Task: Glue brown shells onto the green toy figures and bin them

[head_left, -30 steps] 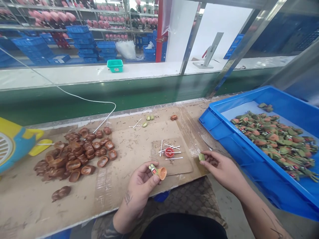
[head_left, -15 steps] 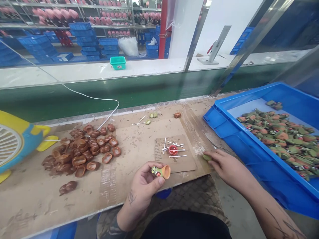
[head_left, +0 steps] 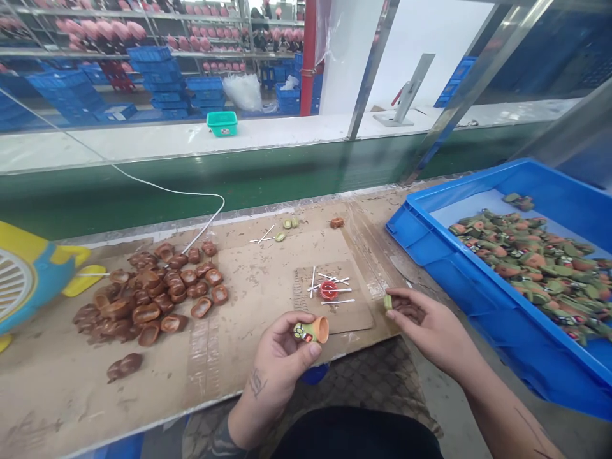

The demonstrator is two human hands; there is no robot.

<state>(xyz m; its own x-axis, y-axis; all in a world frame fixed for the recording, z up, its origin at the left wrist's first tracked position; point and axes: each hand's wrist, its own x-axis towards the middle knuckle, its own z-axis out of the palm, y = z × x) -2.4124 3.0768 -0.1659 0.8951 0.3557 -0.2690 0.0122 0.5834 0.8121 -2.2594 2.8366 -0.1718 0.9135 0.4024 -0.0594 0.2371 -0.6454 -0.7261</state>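
Note:
My left hand [head_left: 280, 360] is closed on a small green toy figure [head_left: 306, 331] with painted eyes and a red mouth; its hollow orange end faces right. Between the thumb and fingers of my right hand [head_left: 433, 328] is a small green oval piece [head_left: 387, 301], held by the table's front edge. Beyond my hands, a red pot [head_left: 329, 291] sits on a cardboard square [head_left: 354, 313], with several cotton swabs [head_left: 337, 301] on and around it. Two or three similar green pieces [head_left: 280, 236] lie farther back beside crossed swabs.
A heap of brown hollow parts [head_left: 146, 296] covers the left of the cardboard-topped table [head_left: 253, 280], near a yellow and blue fan [head_left: 29, 280]. At right stands a blue crate [head_left: 454, 287] full of green and orange pieces. A white cord [head_left: 167, 190] crosses the back.
My right hand has turned and shifted slightly left, with the green oval piece now upright in its fingers. My left hand still holds the toy figure, barely moved. The view has shifted slightly.

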